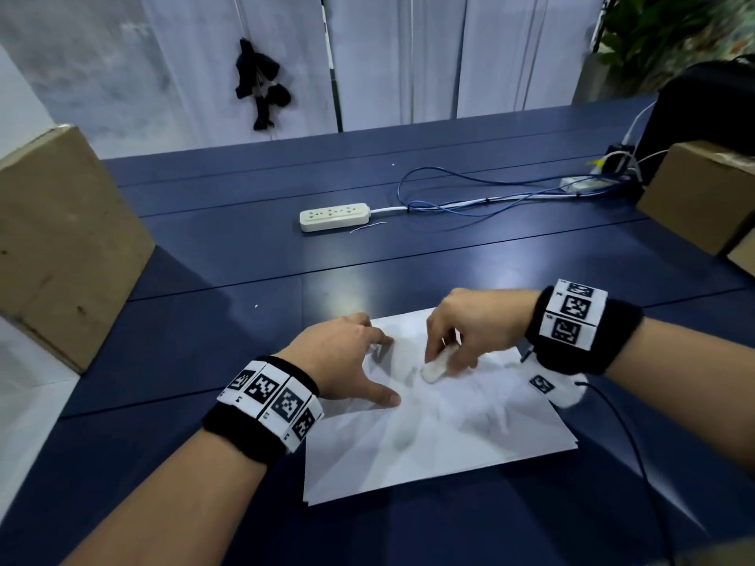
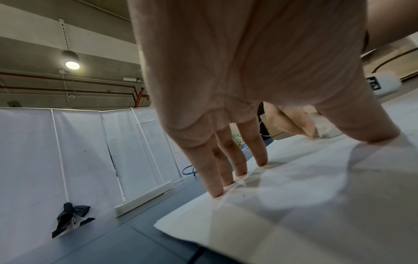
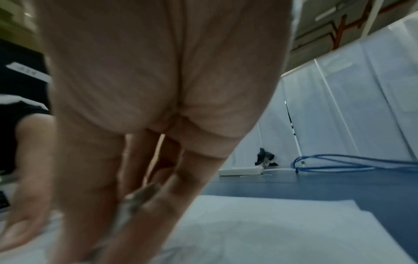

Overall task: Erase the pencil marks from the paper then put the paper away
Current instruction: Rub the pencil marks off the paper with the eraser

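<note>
The paper lies flat on the dark blue table, close to the near edge and slightly turned, with its far corner pointing away from the person. Any pencil marks on it are too faint to make out. An eraser, white and oblong, touches the sheet near its far part, and the right hand pinches it from above with curled fingers and thumb; in the right wrist view the eraser is blurred between the fingertips. The left hand rests on the left part of the paper, fingers straight and spread, the fingertips pressing down near the far left edge and the thumb planted further toward the middle. Both wrists wear black bands with black-and-white square markers.

Beyond the paper, near the middle of the table, lies a white power strip, its cord running right alongside a loop of blue cable. A cardboard box stands at the left side of the table and another cardboard box at the right. White partition panels stand behind the table, with a black crumpled thing hanging on them.
</note>
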A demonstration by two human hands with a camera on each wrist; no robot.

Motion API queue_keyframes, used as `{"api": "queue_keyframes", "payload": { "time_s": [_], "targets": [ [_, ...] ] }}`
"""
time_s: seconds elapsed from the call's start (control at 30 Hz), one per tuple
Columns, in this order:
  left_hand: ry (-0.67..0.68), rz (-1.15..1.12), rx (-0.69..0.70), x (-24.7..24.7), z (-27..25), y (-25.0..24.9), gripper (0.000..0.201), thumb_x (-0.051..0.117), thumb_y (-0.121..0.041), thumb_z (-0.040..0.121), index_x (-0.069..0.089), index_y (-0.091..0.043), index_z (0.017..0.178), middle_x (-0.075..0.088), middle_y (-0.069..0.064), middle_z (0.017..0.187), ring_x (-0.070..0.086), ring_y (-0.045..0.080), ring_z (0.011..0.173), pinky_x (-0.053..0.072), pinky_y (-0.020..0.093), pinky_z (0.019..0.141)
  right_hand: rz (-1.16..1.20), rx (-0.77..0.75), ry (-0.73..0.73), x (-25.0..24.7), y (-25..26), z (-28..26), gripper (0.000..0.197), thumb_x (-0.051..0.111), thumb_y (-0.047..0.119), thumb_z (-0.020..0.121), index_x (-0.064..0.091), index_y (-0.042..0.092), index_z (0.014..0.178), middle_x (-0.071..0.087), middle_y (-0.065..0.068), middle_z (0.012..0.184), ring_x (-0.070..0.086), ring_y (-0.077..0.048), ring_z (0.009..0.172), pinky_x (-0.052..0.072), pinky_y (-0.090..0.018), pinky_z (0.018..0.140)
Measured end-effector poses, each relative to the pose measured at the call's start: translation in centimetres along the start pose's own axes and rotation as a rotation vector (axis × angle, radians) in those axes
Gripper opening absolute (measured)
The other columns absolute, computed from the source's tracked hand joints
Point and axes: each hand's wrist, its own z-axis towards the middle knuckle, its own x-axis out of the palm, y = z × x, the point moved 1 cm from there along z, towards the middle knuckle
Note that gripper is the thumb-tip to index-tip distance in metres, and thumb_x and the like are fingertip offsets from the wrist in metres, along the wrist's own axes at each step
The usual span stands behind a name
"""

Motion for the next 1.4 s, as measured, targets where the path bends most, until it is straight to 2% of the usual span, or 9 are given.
{"api": "queue_keyframes", "payload": {
  "time_s": [0.23, 0.33, 0.43, 0.63, 0.7, 0.83, 1.03, 1.23, 1.4],
  "targets": [
    [-0.001, -0.012, 0.007, 0.0, -0.2, 0.0, 0.092, 0.07, -0.081, 0.063, 0.049, -0.04, 0.142, 0.048, -0.016, 0.12, 0.054, 0.009, 0.112, 0.048, 0.03, 0.086, -0.011, 0.162, -0.318, -2.6, -1.9, 2.0, 0.019, 0.076, 0.024, 0.074, 0.078, 0.02, 0.093, 0.066, 0.012, 0.057, 0.07, -0.011, 0.064, 0.049, -0.022, 0.065],
    [0.001, -0.009, -0.001, -0.1, -0.1, -0.1, 0.087, 0.071, -0.079, 0.063, 0.053, -0.04, 0.138, 0.049, -0.016, 0.12, 0.055, 0.01, 0.111, 0.049, 0.031, 0.087, -0.049, 0.075, -0.23, -1.5, -1.3, 0.5, 0.027, 0.076, 0.036, 0.073, 0.077, 0.024, 0.098, 0.073, 0.009, 0.079, 0.07, -0.01, 0.071, 0.05, -0.02, 0.068],
    [0.002, 0.007, -0.008, -0.1, 0.0, 0.0, 0.083, 0.072, -0.079, 0.062, 0.057, -0.038, 0.132, 0.051, -0.014, 0.118, 0.057, 0.011, 0.108, 0.05, 0.031, 0.083, -0.019, 0.019, -0.058, -0.4, -0.5, -0.4, 0.039, 0.069, 0.053, 0.064, 0.076, 0.031, 0.096, 0.074, 0.007, 0.08, 0.068, -0.005, 0.07, 0.053, -0.023, 0.07],
    [0.005, 0.007, -0.003, -0.1, 0.0, 0.1, 0.091, 0.07, -0.083, 0.06, 0.052, -0.04, 0.139, 0.048, -0.018, 0.117, 0.056, 0.009, 0.108, 0.05, 0.033, 0.086, -0.062, 0.183, -0.316, -2.2, -1.7, 1.9, 0.02, 0.071, 0.025, 0.079, 0.076, 0.017, 0.096, 0.074, 0.001, 0.08, 0.068, -0.007, 0.058, 0.055, -0.024, 0.066],
    [0.007, 0.009, -0.003, -0.1, 0.1, 0.0, 0.09, 0.07, -0.083, 0.06, 0.053, -0.041, 0.137, 0.048, -0.018, 0.115, 0.056, 0.009, 0.107, 0.05, 0.032, 0.085, -0.029, 0.153, -0.295, -1.7, -1.9, 1.5, 0.02, 0.073, 0.026, 0.076, 0.075, 0.02, 0.095, 0.073, 0.004, 0.083, 0.071, -0.012, 0.065, 0.053, -0.025, 0.066],
    [0.016, 0.021, -0.013, -0.2, 0.2, 0.0, 0.085, 0.07, -0.082, 0.06, 0.056, -0.038, 0.132, 0.048, -0.016, 0.115, 0.056, 0.01, 0.105, 0.05, 0.031, 0.082, -0.011, 0.02, -0.079, -0.4, -0.3, -0.2, 0.026, 0.076, 0.035, 0.07, 0.076, 0.026, 0.095, 0.074, 0.006, 0.082, 0.07, -0.01, 0.071, 0.052, -0.02, 0.07],
    [0.017, 0.005, -0.012, -0.1, 0.2, 0.0, 0.09, 0.071, -0.081, 0.06, 0.053, -0.04, 0.138, 0.048, -0.018, 0.117, 0.054, 0.008, 0.108, 0.049, 0.032, 0.086, 0.033, 0.166, -0.273, -2.0, -2.0, 1.0, 0.016, 0.075, 0.029, 0.078, 0.074, 0.02, 0.092, 0.069, 0.009, 0.073, 0.07, -0.011, 0.056, 0.06, -0.036, 0.073],
    [0.029, 0.017, -0.024, -0.2, 0.3, 0.0, 0.087, 0.071, -0.082, 0.058, 0.057, -0.039, 0.132, 0.048, -0.017, 0.115, 0.054, 0.009, 0.107, 0.051, 0.034, 0.086, 0.019, 0.05, -0.039, -0.2, 0.3, -0.5, 0.029, 0.078, 0.038, 0.064, 0.076, 0.03, 0.091, 0.073, 0.006, 0.074, 0.07, -0.014, 0.071, 0.056, -0.03, 0.07],
    [0.033, 0.008, -0.021, -0.2, 0.2, -0.1, 0.091, 0.071, -0.082, 0.059, 0.053, -0.04, 0.138, 0.048, -0.017, 0.118, 0.054, 0.01, 0.11, 0.05, 0.034, 0.088, -0.029, 0.177, -0.292, -2.5, -1.2, 1.1, 0.013, 0.074, 0.026, 0.08, 0.071, 0.016, 0.086, 0.071, 0.004, 0.073, 0.07, -0.011, 0.054, 0.061, -0.038, 0.069]
  ]
}}
